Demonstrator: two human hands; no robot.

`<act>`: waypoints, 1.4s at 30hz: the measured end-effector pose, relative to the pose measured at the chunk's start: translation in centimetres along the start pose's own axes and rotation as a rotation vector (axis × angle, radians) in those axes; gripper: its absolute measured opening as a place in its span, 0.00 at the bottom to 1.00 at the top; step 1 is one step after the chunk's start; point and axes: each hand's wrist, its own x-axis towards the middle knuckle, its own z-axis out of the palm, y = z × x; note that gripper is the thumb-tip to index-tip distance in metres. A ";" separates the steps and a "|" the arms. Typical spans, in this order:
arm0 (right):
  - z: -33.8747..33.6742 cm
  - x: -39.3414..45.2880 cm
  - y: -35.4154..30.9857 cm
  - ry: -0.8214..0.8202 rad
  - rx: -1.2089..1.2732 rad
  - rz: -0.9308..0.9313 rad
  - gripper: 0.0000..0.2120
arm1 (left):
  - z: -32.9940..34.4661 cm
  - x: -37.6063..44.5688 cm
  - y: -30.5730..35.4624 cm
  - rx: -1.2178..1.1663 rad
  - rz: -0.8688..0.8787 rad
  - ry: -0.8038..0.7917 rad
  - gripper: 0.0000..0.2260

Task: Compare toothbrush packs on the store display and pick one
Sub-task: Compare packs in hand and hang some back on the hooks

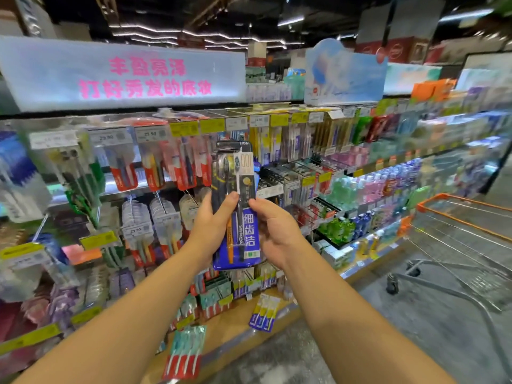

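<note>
Both hands on one toothbrush pack [235,206], upright: left hand [213,225] thumb-clamps it, right hand [274,231] pinches edge. Label: "Systema", "细齿洁", "LION".

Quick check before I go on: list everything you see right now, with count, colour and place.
held toothbrush pack: one, black and blue, upright in front of the display, centre
hanging toothbrush packs: many, mostly red and clear, on pegs at left and centre
price tags: many, yellow and white, along the peg rows
lit sign: one, pale with pink characters, above the display
bottles: many, green, pink and blue, shelves at right
shopping cart: one, wire with orange rim, right, on the floor
fallen-looking packs: several, teal and red, on the bottom ledge
left hand: grips the pack's left edge
right hand: holds the pack's right edge
</note>
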 end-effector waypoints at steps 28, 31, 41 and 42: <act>-5.9 20.4 -4.7 -0.018 0.063 0.229 0.07 | 5.6 19.0 -8.8 -0.086 -0.105 0.085 0.09; -6.6 21.7 -4.6 -0.039 0.053 0.244 0.08 | 6.0 20.0 -9.7 -0.073 -0.117 0.098 0.13; -8.3 24.9 -3.7 -0.118 -0.010 0.216 0.07 | 7.2 22.0 -12.8 -0.166 -0.189 0.192 0.19; -8.7 25.0 -3.7 -0.132 -0.022 0.206 0.07 | 7.4 22.2 -13.2 -0.163 -0.182 0.196 0.22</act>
